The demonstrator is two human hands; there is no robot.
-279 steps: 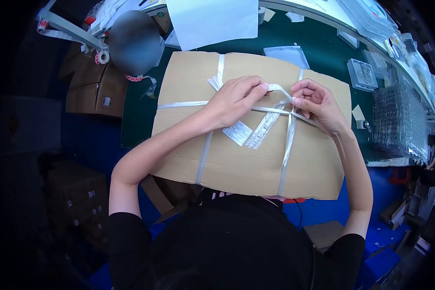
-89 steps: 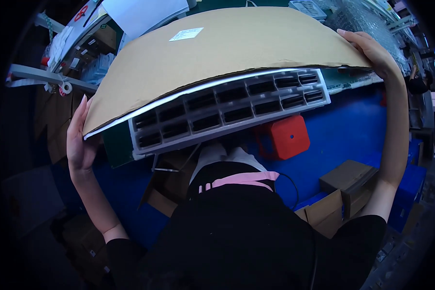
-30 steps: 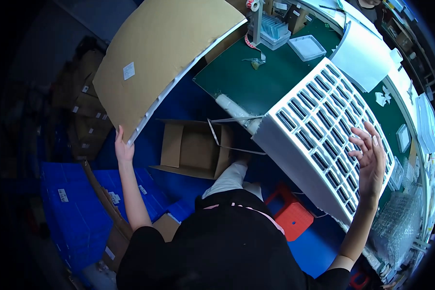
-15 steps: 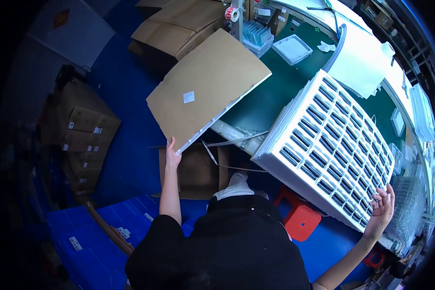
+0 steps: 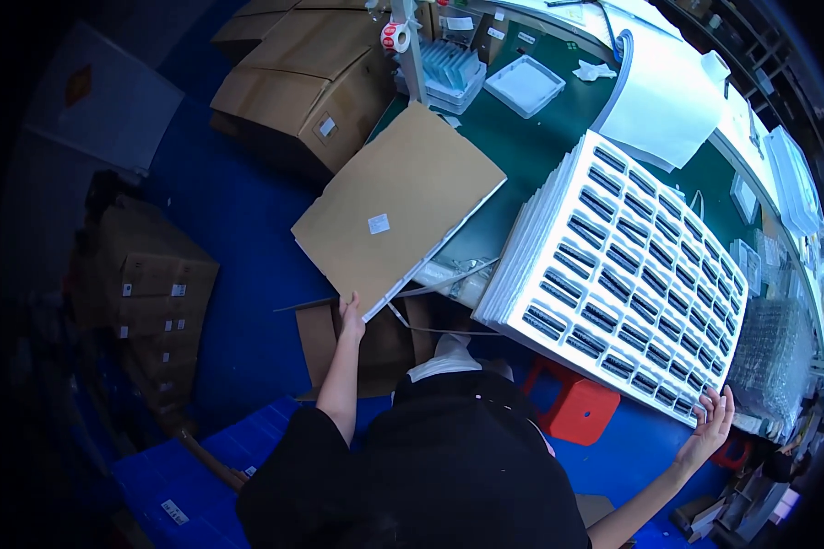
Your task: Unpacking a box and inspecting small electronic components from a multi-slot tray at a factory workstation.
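Tray stack [image 5: 645, 274] on table [image 5: 510, 137], right of cardboard sheet [image 5: 412, 192]; stool [image 5: 581, 412] before table; cartons [image 5: 284, 82] left of table.

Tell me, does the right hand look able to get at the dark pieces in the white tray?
Probably yes: the right hand is open by the white tray's near right corner, and nothing covers the dark pieces. The cardboard sheet is off to the left, in the left hand.

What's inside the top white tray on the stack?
Dark pieces sit in rows of compartments in the top white tray; whatever the lower trays hold is covered.
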